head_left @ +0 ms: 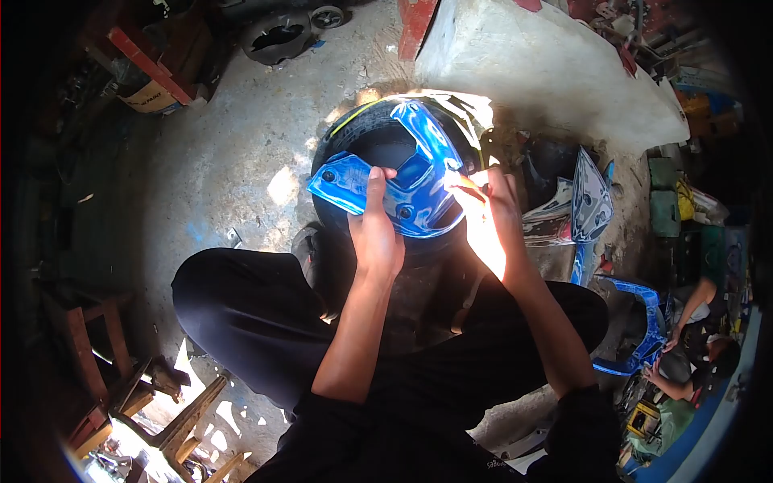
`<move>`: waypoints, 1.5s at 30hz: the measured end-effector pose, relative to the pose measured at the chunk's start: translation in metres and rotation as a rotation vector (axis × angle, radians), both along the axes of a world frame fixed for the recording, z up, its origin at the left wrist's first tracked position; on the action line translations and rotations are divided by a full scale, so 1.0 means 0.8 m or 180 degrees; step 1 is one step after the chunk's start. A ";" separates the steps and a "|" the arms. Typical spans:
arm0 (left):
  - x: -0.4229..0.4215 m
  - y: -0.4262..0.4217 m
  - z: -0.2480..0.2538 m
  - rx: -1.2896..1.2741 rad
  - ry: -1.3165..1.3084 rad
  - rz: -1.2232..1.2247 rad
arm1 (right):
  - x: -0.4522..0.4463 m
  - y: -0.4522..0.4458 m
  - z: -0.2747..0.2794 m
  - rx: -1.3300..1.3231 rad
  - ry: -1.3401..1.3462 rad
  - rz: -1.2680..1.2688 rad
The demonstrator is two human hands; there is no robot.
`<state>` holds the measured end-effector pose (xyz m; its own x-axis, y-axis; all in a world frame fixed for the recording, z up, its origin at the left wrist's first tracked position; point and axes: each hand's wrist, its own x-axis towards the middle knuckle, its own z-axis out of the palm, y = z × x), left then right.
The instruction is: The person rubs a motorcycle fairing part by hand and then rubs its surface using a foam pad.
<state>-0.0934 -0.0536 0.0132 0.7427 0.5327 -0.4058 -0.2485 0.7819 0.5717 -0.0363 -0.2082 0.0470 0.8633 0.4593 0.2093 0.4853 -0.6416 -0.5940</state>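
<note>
A glossy blue plastic panel point(423, 189), which looks like a motorcycle fairing piece with pale scuffed patches and round holes, is tilted over a round black tub point(328, 213). My left hand point(377, 229) grips its lower left part, thumb on top and the other fingers mostly hidden underneath. At the panel's right edge, my right hand point(493, 211) is closed, its fingers pressed together against the surface. Strong sunlight washes out those fingertips, so I cannot make out what is in them.
To the right lie scuffed white and dark panels point(592, 197). A co-worker's hands point(662, 358) hold another blue panel point(644, 302). A pale block point(555, 72) stands behind the tub; wooden stools point(101, 338) and a red frame point(149, 60) stand left.
</note>
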 end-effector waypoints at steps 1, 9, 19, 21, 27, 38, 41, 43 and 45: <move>0.000 -0.002 0.001 0.0054 0.0004 0.0014 | -0.005 -0.006 -0.005 -0.0018 -0.0097 0.0240; -0.001 -0.002 -0.005 0.0117 -0.0059 0.0021 | 0.005 -0.003 -0.009 0.0362 0.0341 -0.0065; -0.004 0.001 -0.005 -0.0008 -0.0061 -0.0018 | -0.010 -0.004 -0.009 -0.0013 -0.0807 0.1167; -0.004 -0.001 -0.007 0.0040 -0.0049 0.0022 | 0.005 0.016 -0.007 0.0641 0.0477 -0.0191; 0.001 -0.008 -0.013 0.0010 -0.0116 0.0058 | -0.002 0.006 -0.012 0.0232 -0.0099 0.0507; 0.001 -0.018 -0.002 0.0160 -0.0188 -0.0078 | 0.019 -0.002 -0.006 0.0105 -0.0492 0.0429; -0.002 -0.013 -0.012 0.0080 -0.0159 -0.0159 | 0.016 0.003 0.002 -0.0047 -0.0764 0.0901; -0.005 -0.015 -0.007 0.0057 -0.0128 -0.0194 | 0.049 -0.006 -0.003 -0.0300 -0.1010 0.0136; -0.003 -0.015 -0.007 0.0071 -0.0148 -0.0172 | 0.026 0.002 0.010 0.0436 -0.0264 0.0371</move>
<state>-0.0960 -0.0660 0.0073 0.7884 0.4998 -0.3586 -0.2330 0.7822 0.5779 -0.0159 -0.2067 0.0549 0.7831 0.5175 0.3449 0.6026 -0.4940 -0.6268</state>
